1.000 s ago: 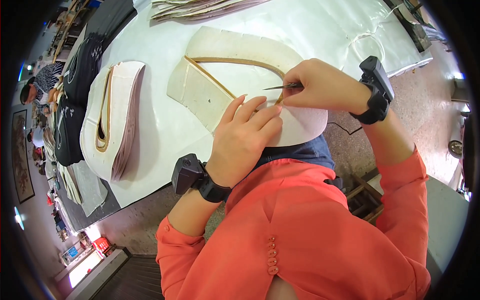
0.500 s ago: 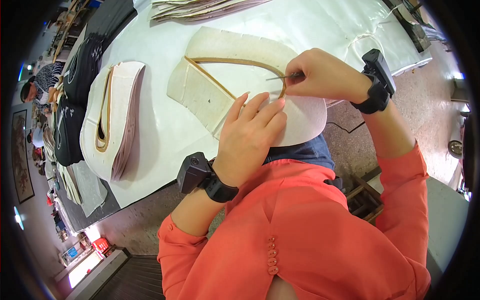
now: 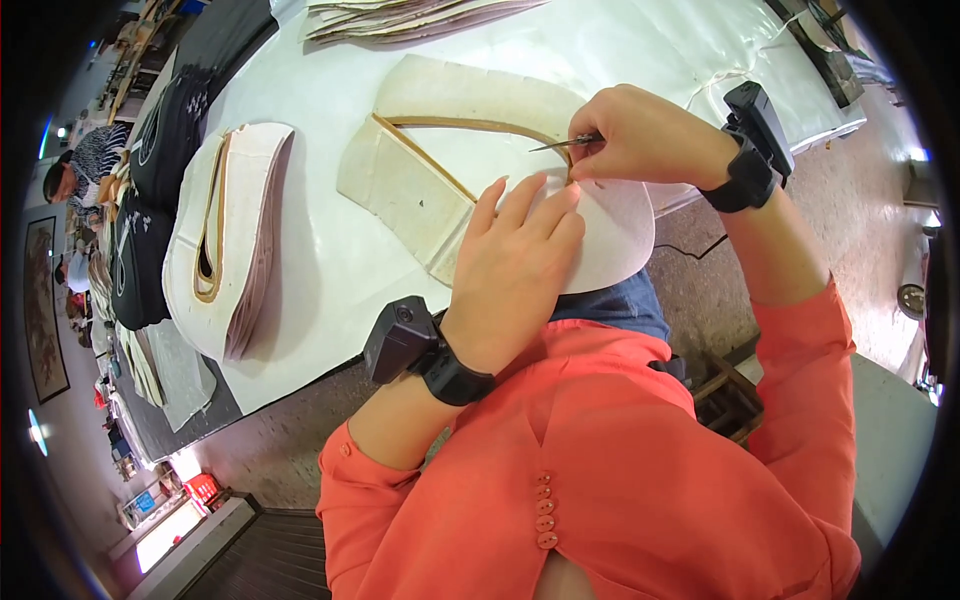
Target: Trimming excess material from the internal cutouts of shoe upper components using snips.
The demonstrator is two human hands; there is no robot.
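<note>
A cream collar-shaped cloth piece (image 3: 395,185) lies on the white-covered table in front of me. Tan binding edges its pointed, teardrop-like opening. My left hand (image 3: 515,265) rests on the near side of the cloth, fingers stretched out, their tips by the bound edge. At the rounded right end of the opening, my right hand (image 3: 640,140) is closed around a thin pointed metal tool (image 3: 552,146), its tip directed left over the opening. Thumb and finger of that hand are close to the binding; whether they also pinch it is hard to see.
To the left stands a stack of similar cream pieces (image 3: 255,210) with tan-edged openings. Folded black garments (image 3: 165,150) lie beyond it. More layered cloth (image 3: 400,22) is at the far edge. Another person (image 3: 90,165) sits at far left. A dark cord (image 3: 695,255) hangs at right.
My right hand has risen slightly, and the tool's tip has moved up with it. My left hand has slid a little to the right, still with its fingers on the cloth.
</note>
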